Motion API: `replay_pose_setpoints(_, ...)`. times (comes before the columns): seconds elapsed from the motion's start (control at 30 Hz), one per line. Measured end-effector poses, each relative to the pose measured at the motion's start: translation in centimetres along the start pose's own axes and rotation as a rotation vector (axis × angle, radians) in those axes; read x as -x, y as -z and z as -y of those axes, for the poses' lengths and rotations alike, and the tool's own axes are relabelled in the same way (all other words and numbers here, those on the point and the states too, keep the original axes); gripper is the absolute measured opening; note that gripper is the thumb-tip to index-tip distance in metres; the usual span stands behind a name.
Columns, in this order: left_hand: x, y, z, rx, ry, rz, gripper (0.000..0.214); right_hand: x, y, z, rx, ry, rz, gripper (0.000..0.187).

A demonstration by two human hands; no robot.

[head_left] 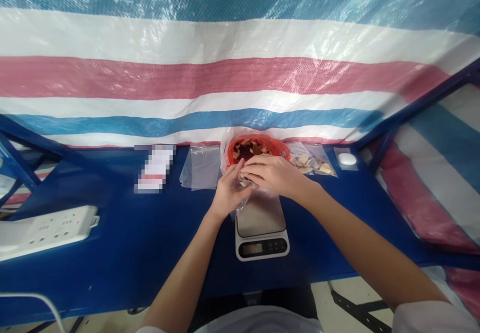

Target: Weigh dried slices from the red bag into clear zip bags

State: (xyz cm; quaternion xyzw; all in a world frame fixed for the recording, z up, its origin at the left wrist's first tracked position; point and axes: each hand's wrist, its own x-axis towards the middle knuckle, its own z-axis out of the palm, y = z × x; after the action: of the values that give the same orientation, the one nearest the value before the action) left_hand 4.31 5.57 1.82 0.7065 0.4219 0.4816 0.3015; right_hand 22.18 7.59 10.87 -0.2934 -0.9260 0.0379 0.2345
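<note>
While the left hand (228, 196) closes its grip on a small clear plastic bag (240, 208), the right hand (273, 173) curls over it, so I cannot tell if this grip holds the bag too. The bag hangs above the back of a digital kitchen scale (261, 216), whose display is unreadable. Farther away, a red bag of dried slices (249, 148) stands on the blue desk (112, 273).

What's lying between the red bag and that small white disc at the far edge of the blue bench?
In the head view, a clear plastic bag of pale dried slices lies between the red bag and the white disc.
</note>
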Motion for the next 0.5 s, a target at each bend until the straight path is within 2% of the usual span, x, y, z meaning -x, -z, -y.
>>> replay_pose_setpoints(0.2, 0.0, 0.2, -0.1, 0.021, -0.029, 0.011, 0.062, 0.0, 0.2, 0.3, -0.111, -0.045, 0.063, 0.021)
replay_pose_setpoints(0.5, -0.1, 0.3, -0.7, -0.008, -0.049, -0.006, 0.074, -0.2, 1.5, 0.5, -0.125, -0.170, 0.097, 0.018)
